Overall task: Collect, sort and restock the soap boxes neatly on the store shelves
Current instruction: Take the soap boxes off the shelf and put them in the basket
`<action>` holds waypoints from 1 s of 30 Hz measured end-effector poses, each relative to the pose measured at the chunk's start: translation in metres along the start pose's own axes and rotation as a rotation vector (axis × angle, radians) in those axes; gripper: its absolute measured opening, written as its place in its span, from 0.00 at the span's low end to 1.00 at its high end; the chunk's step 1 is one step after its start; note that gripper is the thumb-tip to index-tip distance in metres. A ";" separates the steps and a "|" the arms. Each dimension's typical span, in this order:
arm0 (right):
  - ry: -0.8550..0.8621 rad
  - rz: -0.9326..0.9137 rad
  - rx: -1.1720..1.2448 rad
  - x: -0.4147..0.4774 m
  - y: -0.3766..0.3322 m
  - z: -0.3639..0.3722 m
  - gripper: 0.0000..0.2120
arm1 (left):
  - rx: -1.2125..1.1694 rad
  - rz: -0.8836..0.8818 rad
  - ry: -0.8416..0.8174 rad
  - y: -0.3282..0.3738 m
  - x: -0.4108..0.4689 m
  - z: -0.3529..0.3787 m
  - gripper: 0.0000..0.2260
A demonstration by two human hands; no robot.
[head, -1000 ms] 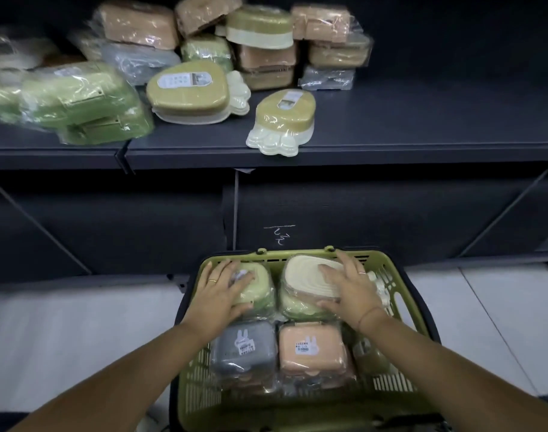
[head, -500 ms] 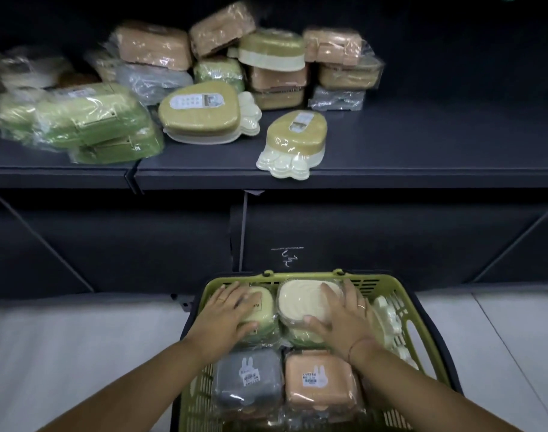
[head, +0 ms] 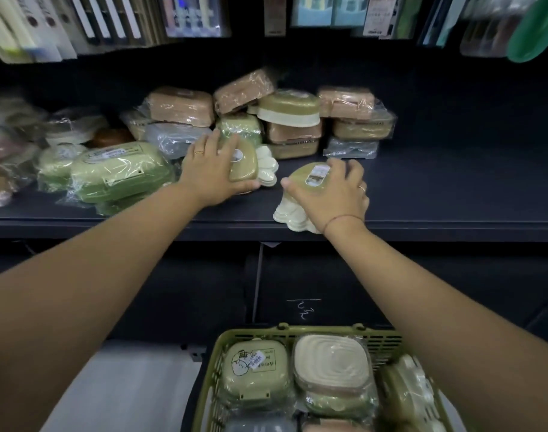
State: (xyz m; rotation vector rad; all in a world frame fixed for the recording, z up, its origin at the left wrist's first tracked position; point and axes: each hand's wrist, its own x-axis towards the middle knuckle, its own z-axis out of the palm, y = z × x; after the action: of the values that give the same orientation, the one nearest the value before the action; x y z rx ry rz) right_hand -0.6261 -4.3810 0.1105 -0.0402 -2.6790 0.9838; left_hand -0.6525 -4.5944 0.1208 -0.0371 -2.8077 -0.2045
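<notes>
Head view: my left hand [head: 210,173] grips the back soap box [head: 245,165]. My right hand [head: 332,194] grips the front soap box [head: 310,177] under my palm, at the shelf [head: 438,198] edge. A careless tug could knock it off.

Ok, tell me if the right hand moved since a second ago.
Yes: the right hand rose from the green basket to the dark shelf, where it grips an olive-lidded soap box.

Wrapped soap boxes [head: 179,109] lie seemingly jumbled on shelf [head: 438,188].
</notes>
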 end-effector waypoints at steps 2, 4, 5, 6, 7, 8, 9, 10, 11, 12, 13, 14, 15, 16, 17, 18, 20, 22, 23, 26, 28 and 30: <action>-0.066 0.042 -0.049 0.009 -0.002 0.008 0.48 | 0.019 -0.025 -0.059 -0.002 0.009 0.003 0.48; -0.126 0.070 -0.084 0.014 0.000 0.010 0.47 | 0.067 -0.045 -0.031 0.000 0.012 0.003 0.47; -0.142 0.083 -0.074 0.017 0.001 0.008 0.46 | 0.088 -0.058 0.009 0.002 0.010 0.002 0.46; -0.155 0.091 -0.056 0.018 0.003 0.004 0.43 | 0.095 -0.072 0.050 0.004 0.006 0.003 0.46; -0.169 0.090 -0.041 0.019 0.006 -0.001 0.41 | 0.082 -0.080 0.084 0.007 0.001 0.004 0.46; -0.187 0.085 -0.034 0.018 0.011 -0.008 0.39 | 0.055 -0.076 0.109 0.010 -0.007 0.005 0.46; -0.201 0.074 -0.034 0.015 0.017 -0.017 0.37 | 0.020 -0.062 0.136 0.013 -0.016 0.007 0.47; -0.208 0.061 -0.042 0.010 0.024 -0.025 0.36 | -0.017 -0.037 0.173 0.015 -0.027 0.007 0.48; -0.207 0.043 -0.058 0.004 0.031 -0.034 0.34 | -0.059 -0.004 0.215 0.018 -0.040 0.005 0.48; -0.201 0.027 -0.073 -0.003 0.037 -0.043 0.33 | -0.097 0.033 0.256 0.020 -0.054 0.002 0.49; -0.187 0.013 -0.083 -0.011 0.042 -0.050 0.32 | -0.126 0.071 0.291 0.023 -0.069 -0.002 0.48; -0.169 0.005 -0.083 -0.018 0.046 -0.057 0.32 | -0.150 0.107 0.326 0.025 -0.084 -0.005 0.48; -0.147 -0.001 -0.076 -0.026 0.049 -0.064 0.31 | -0.177 0.132 0.356 0.028 -0.099 -0.009 0.48; -0.127 -0.008 -0.063 -0.035 0.052 -0.069 0.31 | -0.213 0.143 0.371 0.030 -0.116 -0.013 0.48; -0.110 -0.018 -0.047 -0.044 0.056 -0.074 0.31 | -0.244 0.150 0.367 0.033 -0.132 -0.015 0.48; -0.099 -0.030 -0.027 -0.054 0.060 -0.080 0.31 | -0.262 0.165 0.347 0.035 -0.148 -0.015 0.48; -0.093 -0.056 0.015 -0.076 0.071 -0.092 0.31 | -0.265 0.204 0.252 0.039 -0.182 -0.008 0.49; -0.100 -0.086 0.014 -0.099 0.087 -0.104 0.32 | -0.278 0.194 0.080 0.043 -0.215 0.009 0.50; -0.109 -0.099 -0.003 -0.111 0.096 -0.110 0.32 | -0.286 0.176 -0.014 0.045 -0.231 0.019 0.52; -0.162 -0.098 -0.060 -0.144 0.128 -0.120 0.32 | -0.308 0.168 -0.280 0.050 -0.273 0.054 0.54; -0.219 -0.074 -0.138 -0.166 0.154 -0.118 0.33 | -0.272 0.218 -0.413 0.054 -0.297 0.077 0.52; -0.311 -0.023 -0.253 -0.185 0.183 -0.110 0.36 | -0.255 0.253 -0.497 0.056 -0.314 0.094 0.51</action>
State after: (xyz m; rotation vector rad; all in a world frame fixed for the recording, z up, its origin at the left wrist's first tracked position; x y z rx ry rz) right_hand -0.4317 -4.1946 0.0265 0.0993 -3.0667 0.6849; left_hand -0.3819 -4.5259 -0.0610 -0.5724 -3.2005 -0.5567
